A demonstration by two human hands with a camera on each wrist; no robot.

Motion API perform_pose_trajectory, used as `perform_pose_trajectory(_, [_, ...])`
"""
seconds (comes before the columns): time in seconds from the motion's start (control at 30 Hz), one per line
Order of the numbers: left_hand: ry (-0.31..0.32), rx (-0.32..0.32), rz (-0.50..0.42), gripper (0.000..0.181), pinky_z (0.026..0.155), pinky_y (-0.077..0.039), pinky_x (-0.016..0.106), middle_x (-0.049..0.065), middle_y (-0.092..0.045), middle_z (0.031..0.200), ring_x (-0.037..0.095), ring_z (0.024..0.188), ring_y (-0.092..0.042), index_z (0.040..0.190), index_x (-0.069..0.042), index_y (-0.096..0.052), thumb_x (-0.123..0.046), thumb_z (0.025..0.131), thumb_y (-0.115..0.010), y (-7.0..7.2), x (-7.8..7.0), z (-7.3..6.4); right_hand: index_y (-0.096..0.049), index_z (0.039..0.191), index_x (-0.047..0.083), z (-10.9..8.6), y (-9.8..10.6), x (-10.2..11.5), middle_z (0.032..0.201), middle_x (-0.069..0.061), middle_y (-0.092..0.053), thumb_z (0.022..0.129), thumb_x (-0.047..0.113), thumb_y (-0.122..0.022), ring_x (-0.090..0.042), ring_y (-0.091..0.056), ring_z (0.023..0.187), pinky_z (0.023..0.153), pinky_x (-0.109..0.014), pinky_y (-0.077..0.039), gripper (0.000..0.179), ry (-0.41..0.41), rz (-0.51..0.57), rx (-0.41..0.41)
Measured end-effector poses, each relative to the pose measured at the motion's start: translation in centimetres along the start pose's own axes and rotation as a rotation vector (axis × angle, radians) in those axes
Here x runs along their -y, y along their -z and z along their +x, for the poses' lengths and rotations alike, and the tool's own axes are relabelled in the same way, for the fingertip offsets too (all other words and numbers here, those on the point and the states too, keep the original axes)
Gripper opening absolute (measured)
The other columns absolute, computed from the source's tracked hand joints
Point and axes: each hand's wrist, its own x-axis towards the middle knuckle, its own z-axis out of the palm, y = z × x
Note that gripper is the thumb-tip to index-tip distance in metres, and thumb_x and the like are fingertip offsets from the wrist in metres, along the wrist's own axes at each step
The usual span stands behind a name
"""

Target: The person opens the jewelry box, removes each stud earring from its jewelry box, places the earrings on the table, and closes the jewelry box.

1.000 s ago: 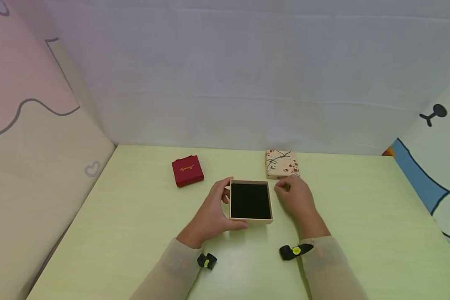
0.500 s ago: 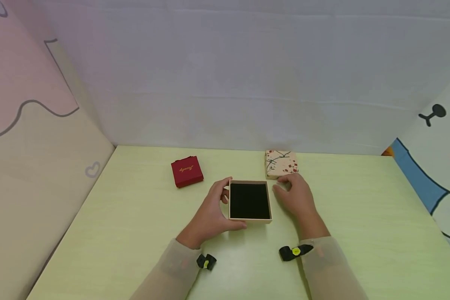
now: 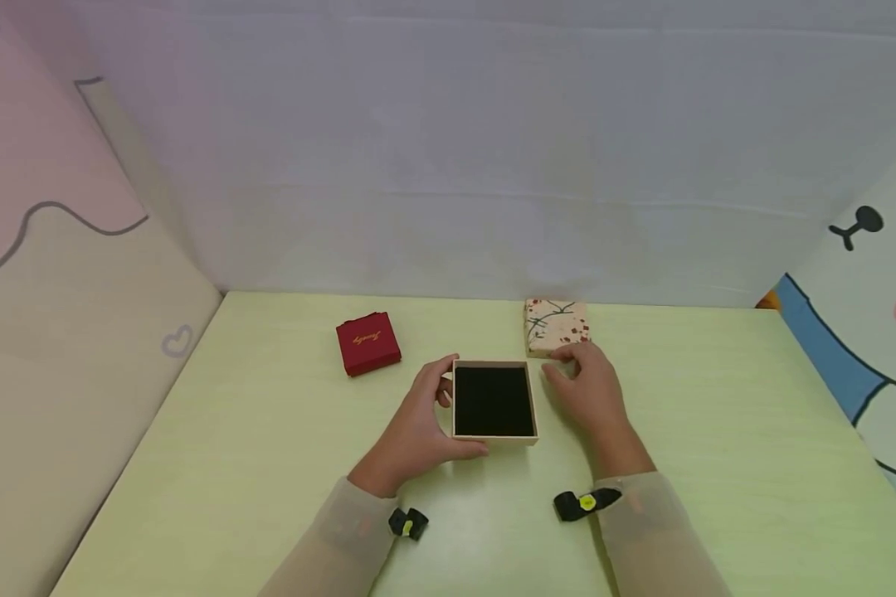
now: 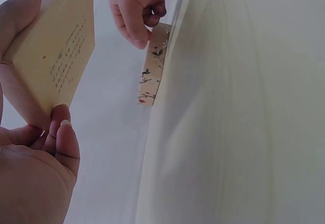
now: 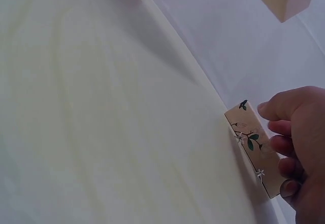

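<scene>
The left hand grips the black-lined box above the table; the right hand has parted thumb and finger from a pinch beside the floral piece. That suggests a release; contact is unclear.

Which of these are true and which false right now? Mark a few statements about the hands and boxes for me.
1. The left hand holds the open box. True.
2. The open box is white inside. False: it is black inside.
3. In the head view, the flowered piece lies right of the red box. True.
4. The red box has black lettering. False: the lettering is gold.
5. The right hand is nearer the flowered piece than the red box. True.
</scene>
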Motion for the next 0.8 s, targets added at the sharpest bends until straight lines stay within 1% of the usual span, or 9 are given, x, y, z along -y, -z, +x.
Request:
perform_pose_trajectory(0.1, [0.007, 0.003, 0.004, 0.112, 0.092, -0.049, 0.05, 0.0, -0.048, 0.124, 0.02, 0.112, -0.046, 0.157, -0.013, -0.034, -0.023, 0.067, -0.1, 0.3, 0.0, -0.2, -0.07, 0.107, 0.004, 0.0, 0.0, 0.5, 0.102, -0.012, -0.058, 0.095, 0.023, -0.072, -0.028, -0.051, 0.091, 0.08, -0.043, -0.041, 0.023, 0.015, 0.008, -0.007])
perform_pose_trajectory(0.2, [0.009, 0.002, -0.006, 0.112, 0.091, -0.049, 0.05, 0.0, -0.048, 0.123, 0.02, 0.112, -0.045, 0.157, -0.013, -0.034, -0.022, 0.067, -0.099, 0.5, 0.0, -0.4, -0.07, 0.106, 0.003, 0.2, 0.1, 0.9, 0.101, -0.012, -0.058, 0.095, 0.021, -0.073, -0.028, -0.051, 0.091, 0.079, -0.043, -0.042, 0.021, 0.04, 0.022, -0.021])
perform_pose_trajectory(0.3, [0.007, -0.007, -0.017, 0.111, 0.091, -0.049, 0.05, 0.001, -0.048, 0.123, 0.021, 0.111, -0.045, 0.157, -0.011, -0.034, -0.02, 0.068, -0.099, 0.6, 0.0, -0.4, -0.071, 0.11, 0.003, 0.3, 0.5, 1.2, 0.107, -0.013, -0.06, 0.096, 0.022, -0.072, -0.03, -0.053, 0.094, 0.082, -0.045, -0.045, 0.024, 0.058, 0.038, -0.027])
perform_pose_trajectory(0.47, [-0.002, -0.003, -0.018, 0.111, 0.091, -0.049, 0.048, 0.001, -0.048, 0.125, 0.02, 0.111, -0.046, 0.157, -0.012, -0.033, -0.021, 0.068, -0.099, 0.6, 0.0, -0.4, -0.068, 0.12, 0.001, 0.3, 1.3, 0.9, 0.115, -0.014, -0.06, 0.099, 0.026, -0.069, -0.031, -0.054, 0.099, 0.084, -0.046, -0.046, 0.032, 0.028, 0.049, -0.012])
perform_pose_trajectory(0.57, [-0.004, -0.002, -0.023, 0.111, 0.092, -0.05, 0.048, 0.001, -0.047, 0.128, 0.021, 0.112, -0.046, 0.158, -0.015, -0.032, -0.025, 0.069, -0.098, 0.7, -0.1, -0.2, -0.066, 0.124, 0.001, 0.8, 2.0, 0.9, 0.117, -0.016, -0.06, 0.1, 0.028, -0.068, -0.032, -0.055, 0.101, 0.085, -0.048, -0.046, 0.037, 0.023, 0.039, -0.009])
perform_pose_trajectory(0.63, [0.0, -0.005, -0.024, 0.111, 0.092, -0.051, 0.05, 0.0, -0.046, 0.13, 0.021, 0.113, -0.046, 0.158, -0.016, -0.031, -0.025, 0.07, -0.098, 0.8, -0.2, -0.1, -0.063, 0.129, 0.0, 1.2, 2.5, 0.9, 0.121, -0.018, -0.058, 0.101, 0.032, -0.066, -0.034, -0.055, 0.104, 0.087, -0.05, -0.047, 0.043, 0.027, 0.024, 0.003])
perform_pose_trajectory(0.7, [0.008, -0.013, -0.026, 0.111, 0.092, -0.051, 0.052, -0.001, -0.045, 0.131, 0.021, 0.114, -0.046, 0.158, -0.017, -0.031, -0.024, 0.07, -0.098, 0.9, -0.4, -0.1, -0.058, 0.137, -0.001, 1.8, 3.0, 1.3, 0.128, -0.021, -0.056, 0.101, 0.038, -0.065, -0.037, -0.056, 0.108, 0.089, -0.054, -0.048, 0.053, 0.034, -0.001, 0.023])
perform_pose_trajectory(0.8, [0.015, -0.015, -0.02, 0.111, 0.092, -0.051, 0.053, -0.001, -0.045, 0.131, 0.022, 0.114, -0.046, 0.158, -0.015, -0.031, -0.023, 0.07, -0.098, 1.2, -0.5, -0.1, -0.048, 0.147, -0.002, 2.8, 3.5, 1.9, 0.14, -0.025, -0.049, 0.1, 0.054, -0.061, -0.043, -0.052, 0.121, 0.096, -0.061, -0.045, 0.074, 0.04, -0.089, 0.067])
